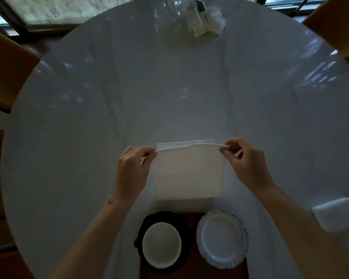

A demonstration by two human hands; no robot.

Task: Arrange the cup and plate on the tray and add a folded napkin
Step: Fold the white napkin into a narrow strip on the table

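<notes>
A white napkin [188, 172] lies on the round table in front of me, its near layer lifted at the far edge. My left hand [132, 170] pinches the lifted edge's left corner and my right hand [248, 164] pinches its right corner. Closer to me a dark brown tray [192, 264] carries a cup [161, 244], white inside, on a black saucer at the left. A white plate [222, 238] with a blue ruffled rim sits on the tray's right side.
The white marble table [169, 87] stretches far ahead. A crumpled white packet with tissue [204, 19] lies at its far edge. A white stack, perhaps more napkins [334, 216], sits at the right. Brown chairs [6, 73] stand at both far corners.
</notes>
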